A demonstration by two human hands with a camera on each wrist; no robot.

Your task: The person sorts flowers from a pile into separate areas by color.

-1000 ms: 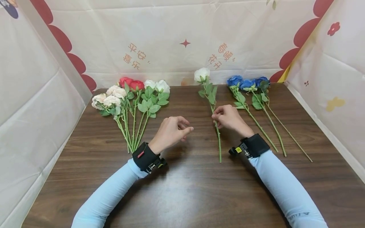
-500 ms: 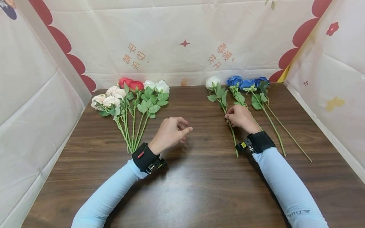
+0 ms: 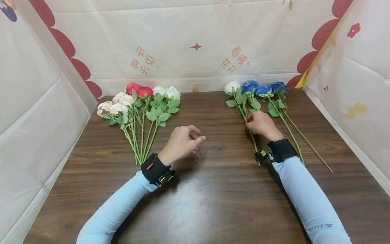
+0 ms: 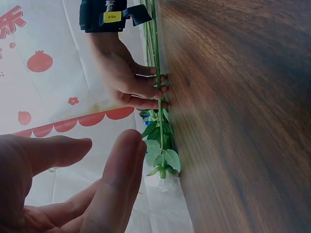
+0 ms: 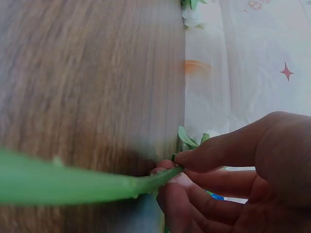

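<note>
My right hand (image 3: 263, 125) pinches the green stem of a white rose (image 3: 232, 87) between thumb and fingers, low over the table's right half. The rose's head lies at the back edge, right beside several blue roses (image 3: 264, 89) whose stems run toward the front right. In the right wrist view the rose stem (image 5: 87, 187) passes between thumb and fingertips. My left hand (image 3: 182, 142) hovers over the middle of the table with relaxed fingers and nothing in them. Its thumb and index finger stand apart in the left wrist view.
At the left lie pale pink roses (image 3: 118, 103), red roses (image 3: 140, 90) and other white roses (image 3: 167, 92), their stems converging toward my left wrist. Printed cloth (image 3: 195, 20) rises behind and at both sides of the wooden table (image 3: 195, 203).
My right hand has carried the white rose to the right and lowered it beside the blue roses. The left hand has stayed in place.
</note>
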